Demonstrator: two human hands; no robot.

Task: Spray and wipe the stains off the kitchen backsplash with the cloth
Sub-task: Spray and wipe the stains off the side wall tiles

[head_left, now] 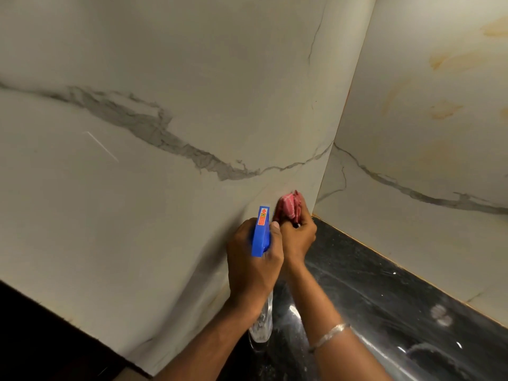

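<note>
left hand [253, 266] grips blue-headed spray bottle [261, 232], orange label unreadable | right hand [298, 239], just beside, clutches crumpled red checked cloth [288, 206] against marbled backsplash [165, 78]

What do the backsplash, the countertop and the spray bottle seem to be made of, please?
The backsplash: likely marble-look tile or stone, smooth, grey veins. The countertop: apparently polished black stone, glossy reflections. The spray bottle: blue plastic head, clear, probably plastic, body.

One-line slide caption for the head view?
Left hand grips blue-headed spray bottle; right hand holds bunched red cloth at marble-patterned backsplash.

Probably kitchen: marble backsplash [192, 78], black countertop [384, 298]
</note>
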